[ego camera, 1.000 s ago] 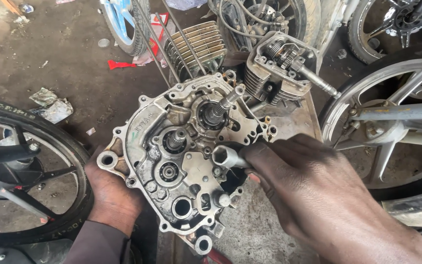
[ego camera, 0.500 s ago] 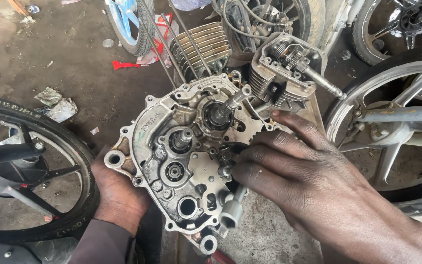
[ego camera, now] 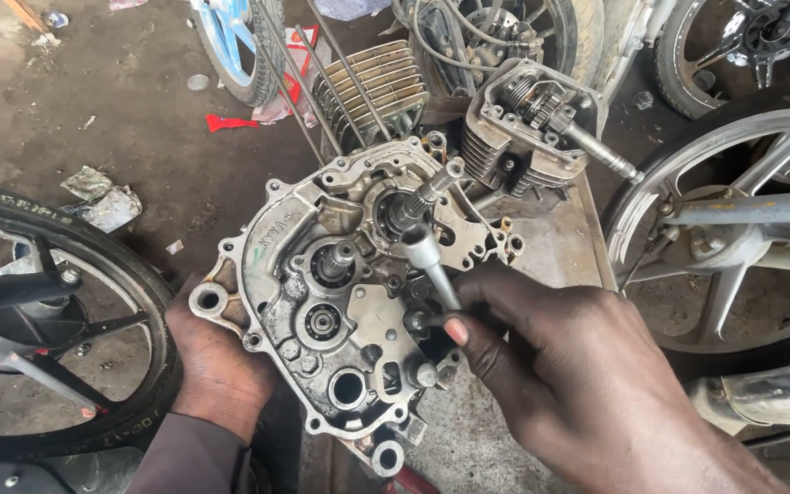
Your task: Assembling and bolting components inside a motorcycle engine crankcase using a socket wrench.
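Note:
A greasy aluminium engine crankcase half [ego camera: 285, 247] stands tilted in the middle, with shafts and bearing holes showing. My left hand [ego camera: 217, 366] grips its lower left edge from underneath. My right hand [ego camera: 550, 366] holds a slim metal socket tool [ego camera: 432, 265] by its shaft. The tool's tip sits against the upper middle of the case, beside a protruding crankshaft [ego camera: 427, 197]. Dark oil covers my right hand's fingers.
A finned cylinder head [ego camera: 523, 128] and a finned cylinder [ego camera: 372, 87] stand behind the case. A motorcycle wheel with a tyre [ego camera: 48, 311] is at the left, and a silver alloy wheel [ego camera: 733, 220] at the right. Litter lies on the dirt floor.
My right hand has pulled back to the lower right and now holds the tool up against the case's upper middle. The view shifted a little; the left hand stays on the case's edge.

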